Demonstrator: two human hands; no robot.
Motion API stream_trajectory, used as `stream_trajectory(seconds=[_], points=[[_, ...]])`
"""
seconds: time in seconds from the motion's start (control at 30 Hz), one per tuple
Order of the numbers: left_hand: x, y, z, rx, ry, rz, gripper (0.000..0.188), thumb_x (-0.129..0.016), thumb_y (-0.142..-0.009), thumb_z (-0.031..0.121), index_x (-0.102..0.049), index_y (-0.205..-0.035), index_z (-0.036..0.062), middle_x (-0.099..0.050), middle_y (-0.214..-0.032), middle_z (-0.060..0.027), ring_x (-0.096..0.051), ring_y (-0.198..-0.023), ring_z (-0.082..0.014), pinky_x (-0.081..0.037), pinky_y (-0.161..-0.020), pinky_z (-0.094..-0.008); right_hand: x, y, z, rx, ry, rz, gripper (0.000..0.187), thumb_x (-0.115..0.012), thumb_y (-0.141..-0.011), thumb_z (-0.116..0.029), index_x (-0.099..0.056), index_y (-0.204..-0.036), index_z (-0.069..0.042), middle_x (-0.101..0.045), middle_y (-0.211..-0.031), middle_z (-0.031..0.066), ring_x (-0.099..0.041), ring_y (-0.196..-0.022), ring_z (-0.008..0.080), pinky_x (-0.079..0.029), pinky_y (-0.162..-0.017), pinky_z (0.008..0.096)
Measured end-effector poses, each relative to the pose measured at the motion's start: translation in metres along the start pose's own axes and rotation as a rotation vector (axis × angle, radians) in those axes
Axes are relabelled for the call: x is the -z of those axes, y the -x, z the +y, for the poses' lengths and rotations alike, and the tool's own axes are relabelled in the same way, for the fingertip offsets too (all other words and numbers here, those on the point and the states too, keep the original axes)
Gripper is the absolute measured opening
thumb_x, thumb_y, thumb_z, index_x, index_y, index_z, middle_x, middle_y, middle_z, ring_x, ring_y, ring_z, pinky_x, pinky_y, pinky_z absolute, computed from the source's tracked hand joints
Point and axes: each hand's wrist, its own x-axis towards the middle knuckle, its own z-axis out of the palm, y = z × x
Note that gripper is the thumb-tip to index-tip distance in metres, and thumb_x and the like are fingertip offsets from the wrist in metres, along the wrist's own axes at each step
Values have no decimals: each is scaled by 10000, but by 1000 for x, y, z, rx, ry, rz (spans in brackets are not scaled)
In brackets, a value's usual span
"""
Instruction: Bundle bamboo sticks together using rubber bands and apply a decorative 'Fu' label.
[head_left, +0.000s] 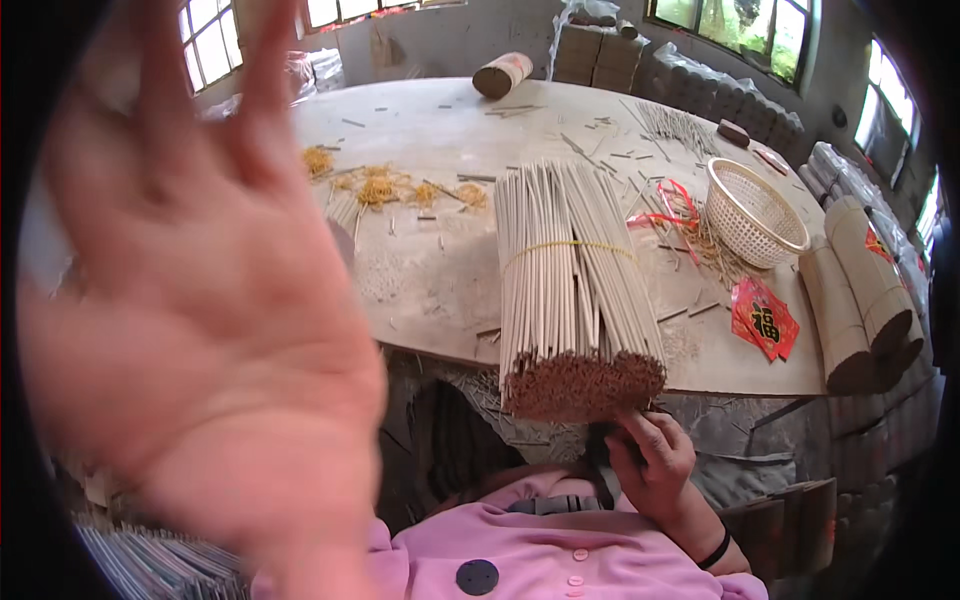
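Note:
A thick bundle of incense sticks [575, 270], pale with reddish-brown near ends, lies on the table and juts past its front edge. A thin yellow band [570, 245] goes round its middle. Just under the near right corner of the bundle is my right hand [655, 460]; its fingers are curled, with the tips at the sticks' ends. What those fingertips hold is hidden. My left hand [200, 270] is raised very close at the left, palm showing, fingers stretched apart, nothing in it. It is slightly blurred and covers the table's left part.
Yellow rubber bands [378, 188] and stick scraps litter the table [440, 290]. At the right are a cream plastic basket [755, 215], red ribbon [680, 205], red paper packets [765, 320] and brown wrapped bundles [850, 290]. A wrapped roll [503, 75] lies at the far edge.

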Motion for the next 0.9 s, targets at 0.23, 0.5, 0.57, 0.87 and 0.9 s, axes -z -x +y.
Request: stream_trajectory(seconds=[0.23,0.5,0.57,0.87,0.9], points=[[-20,124,-12,670,-740,-377,323,-725,-800,181,-651,-1074,27,-614,-1106,-168,-576,-1084,-326,-440,-941,-416,-5,-4,6,157,215,-11,452,-688,-658,-15,-663,-1105,-81,-605,-904,40,-593,-721,197,-437,-596,326],[-45,108,-27,627,-896,-737,313,-745,-721,230,-629,-951,52,-597,-1079,-126,-553,-1090,-323,-409,-958,-457,-8,-10,-3,100,282,68,334,-695,-673,-38,-666,-1002,-88,-565,-791,37,-556,-631,195,-424,-561,334],[-43,108,-33,618,-833,-765,338,-750,-706,229,-625,-960,44,-598,-1063,-124,-567,-1066,-325,-415,-959,-461,-9,-15,-2,80,290,75,297,-691,-676,-46,-664,-969,-89,-552,-766,35,-547,-615,194,-419,-552,336],[-34,102,-37,680,-710,-835,569,-761,-698,499,-649,-1025,47,-562,-1179,-170,-519,-1144,-370,-372,-1005,-487,-6,-17,1,35,261,-12,205,-718,-678,-44,-644,-865,-80,-590,-760,53,-571,-611,237,-440,-533,358],[-30,105,-35,696,-706,-834,569,-761,-698,499,-649,-1025,47,-562,-1179,-170,-519,-1144,-370,-372,-1005,-487,-6,-18,-1,26,265,-17,206,-720,-681,-48,-641,-868,-83,-587,-753,57,-570,-606,245,-439,-531,364]])
